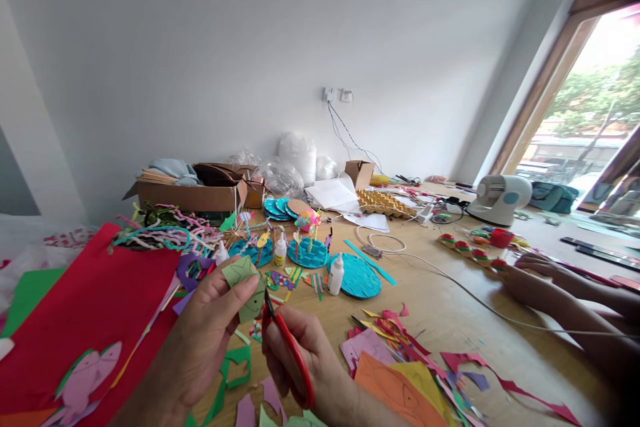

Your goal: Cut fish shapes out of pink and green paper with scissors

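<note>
The left hand (pixel 207 320) has its grip closed on a bit of green paper (pixel 243 280), with the thumb flat on the front. The paper is up in the air over the counter (pixel 415 300) and has dark lines and a dot on it. The right hand (pixel 310 353) has its grip curled shut around the red handles of the scissors (pixel 295 357). The blades point up, right by the paper's edge; I can't tell if they touch it.

Past the hands, three white glue bottles (pixel 337 275) stand up near the blue plates (pixel 354 275). Two of these plates have little paper fish on sticks. At the back left, a big brown box (pixel 187 197) holds gray-blue cloth (pixel 175 171) and tan stuff. A smaller box (pixel 359 173) is open beside the white sheets (pixel 333 193).

Paper scraps (pixel 395 333) lie near the right hand, by an orange sheet (pixel 397 387). Over on the right, another person's hands (pixel 530 283) are by a bumpy strip (pixel 473 253) with red and green tops.
</note>
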### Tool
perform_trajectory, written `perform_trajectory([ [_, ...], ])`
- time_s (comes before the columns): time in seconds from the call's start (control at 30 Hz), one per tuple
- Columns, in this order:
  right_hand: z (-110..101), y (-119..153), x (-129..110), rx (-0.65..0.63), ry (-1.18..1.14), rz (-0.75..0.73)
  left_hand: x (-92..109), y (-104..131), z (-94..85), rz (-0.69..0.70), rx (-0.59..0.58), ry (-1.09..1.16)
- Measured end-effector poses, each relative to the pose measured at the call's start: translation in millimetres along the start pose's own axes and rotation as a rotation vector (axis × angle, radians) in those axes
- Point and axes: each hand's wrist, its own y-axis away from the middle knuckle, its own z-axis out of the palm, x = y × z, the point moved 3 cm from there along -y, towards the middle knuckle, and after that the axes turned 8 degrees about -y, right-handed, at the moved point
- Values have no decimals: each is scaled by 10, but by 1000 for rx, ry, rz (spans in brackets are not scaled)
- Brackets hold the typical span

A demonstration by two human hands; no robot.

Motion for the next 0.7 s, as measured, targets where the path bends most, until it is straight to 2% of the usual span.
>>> perform_trajectory([
  [0.13,-25,8,-21,-1,7,-4,11,-12,-12,-22,-44,-20],
  [0.7,-56,-7,-11,-9,1,-12,10,-21,-34,-25,-63,-76],
])
